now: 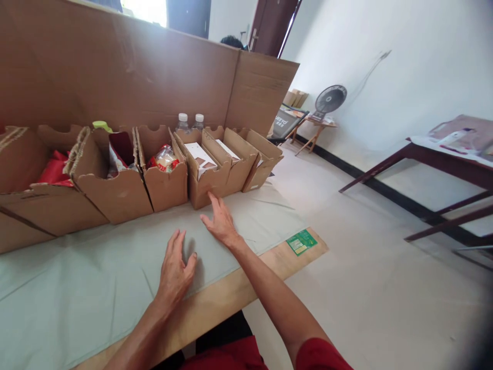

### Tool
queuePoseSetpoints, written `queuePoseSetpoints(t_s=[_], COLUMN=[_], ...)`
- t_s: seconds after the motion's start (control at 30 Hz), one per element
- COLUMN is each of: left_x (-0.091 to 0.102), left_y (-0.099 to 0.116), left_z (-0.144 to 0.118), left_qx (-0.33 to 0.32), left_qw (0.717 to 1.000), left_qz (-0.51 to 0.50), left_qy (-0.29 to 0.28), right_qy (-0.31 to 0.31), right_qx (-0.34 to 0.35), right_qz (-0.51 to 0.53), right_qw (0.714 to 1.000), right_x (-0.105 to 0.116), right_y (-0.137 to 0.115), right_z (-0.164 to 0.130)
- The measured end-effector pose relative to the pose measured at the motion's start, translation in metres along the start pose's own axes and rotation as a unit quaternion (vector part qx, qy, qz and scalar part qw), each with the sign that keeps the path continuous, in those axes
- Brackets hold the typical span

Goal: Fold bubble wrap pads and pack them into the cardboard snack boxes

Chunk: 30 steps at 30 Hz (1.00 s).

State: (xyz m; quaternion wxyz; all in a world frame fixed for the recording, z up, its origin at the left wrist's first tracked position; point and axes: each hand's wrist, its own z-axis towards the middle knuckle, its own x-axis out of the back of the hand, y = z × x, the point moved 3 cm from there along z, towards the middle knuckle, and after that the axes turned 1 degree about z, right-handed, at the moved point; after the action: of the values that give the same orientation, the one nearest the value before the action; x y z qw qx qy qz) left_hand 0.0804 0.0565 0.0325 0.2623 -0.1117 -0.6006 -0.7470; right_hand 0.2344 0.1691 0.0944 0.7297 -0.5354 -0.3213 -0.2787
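Note:
My left hand [176, 267] hovers over the pale cloth [119, 262] with its fingers apart and nothing in it. Farther right, my right hand [220, 218] is also open and bare, its fingertips near the lower front of a cardboard bin [210, 184]; whether they touch it I cannot tell. White boxes [200, 155] stand inside that bin. Left of it, another bin [166, 189] holds a clear and red plastic package [165, 158]. Red packaging [56, 168] lies in a bin at the far left.
A tall cardboard panel [162, 77] rises behind the row of bins, with two white-capped bottles [183, 122] before it. The wooden table edge [227, 303] carries a green label [301, 242]. A fan [330, 100] and a dark table [450, 162] are to the right.

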Motion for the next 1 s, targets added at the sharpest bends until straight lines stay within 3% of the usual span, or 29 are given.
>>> queuePoseSetpoints(t_s=[0.1,0.3,0.47,0.6,0.7,0.83,0.93,1.0], left_x=[0.001,0.001,0.003,0.011,0.024,0.054,0.080,0.093], left_y=[-0.001,-0.001,0.003,0.011,0.016,0.022,0.025,0.027], left_z=[0.000,-0.002,0.000,0.005,0.011,0.012,-0.002,-0.016], left_qx=[0.007,0.016,0.030,0.050,0.045,0.036,0.049,0.054], left_qw=[1.000,1.000,0.998,0.992,0.987,0.970,0.952,0.954], left_qz=[-0.005,-0.023,-0.049,-0.106,-0.122,-0.143,-0.156,-0.140], left_qy=[-0.010,-0.012,0.001,0.044,0.097,0.193,0.258,0.261], right_qy=[-0.015,-0.023,-0.010,-0.073,-0.084,-0.078,-0.075,-0.063], right_qx=[0.004,0.026,0.107,0.129,0.118,0.127,0.217,0.264], right_qz=[0.004,0.043,0.094,-0.049,-0.112,-0.112,-0.061,-0.003], right_qw=[1.000,0.998,0.990,0.988,0.983,0.982,0.971,0.962], right_x=[-0.003,0.007,0.036,0.037,0.031,0.044,0.081,0.113], right_y=[0.003,-0.006,-0.072,-0.121,-0.131,-0.113,-0.085,-0.058], right_z=[0.014,0.007,0.035,0.074,0.080,0.032,-0.033,-0.073])
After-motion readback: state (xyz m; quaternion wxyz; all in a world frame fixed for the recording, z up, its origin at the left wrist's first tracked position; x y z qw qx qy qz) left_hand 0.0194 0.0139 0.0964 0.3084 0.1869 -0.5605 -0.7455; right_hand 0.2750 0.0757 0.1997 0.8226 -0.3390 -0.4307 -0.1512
